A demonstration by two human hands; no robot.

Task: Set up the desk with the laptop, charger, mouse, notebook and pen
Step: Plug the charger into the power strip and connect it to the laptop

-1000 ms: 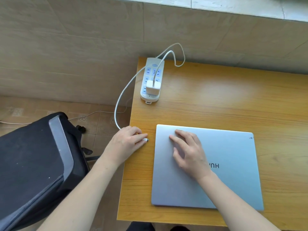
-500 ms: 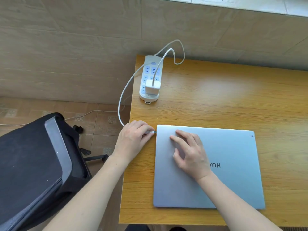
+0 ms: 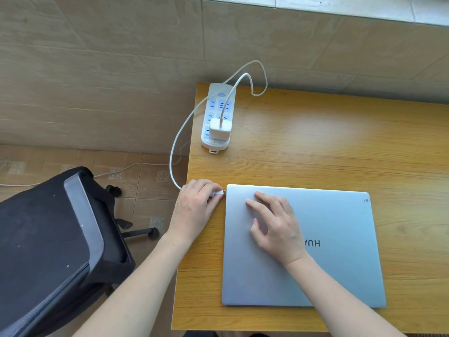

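A closed silver laptop point(image 3: 335, 239) lies on the wooden desk point(image 3: 328, 147). My right hand point(image 3: 277, 227) rests flat on its lid with fingers spread. My left hand point(image 3: 196, 207) pinches the plug end of the white charger cable point(image 3: 173, 152) right at the laptop's left edge near its far corner. The white charger brick point(image 3: 220, 130) sits plugged into a white power strip point(image 3: 217, 110) at the desk's far left corner. No mouse, notebook or pen is in view.
A black office chair point(image 3: 53, 251) stands left of the desk on the tiled floor. A tiled wall runs behind the desk. Another white cord point(image 3: 126, 167) trails across the floor.
My left hand has carried the cable plug rightward from a short gap away to the laptop's left edge. My right hand stayed on the lid.
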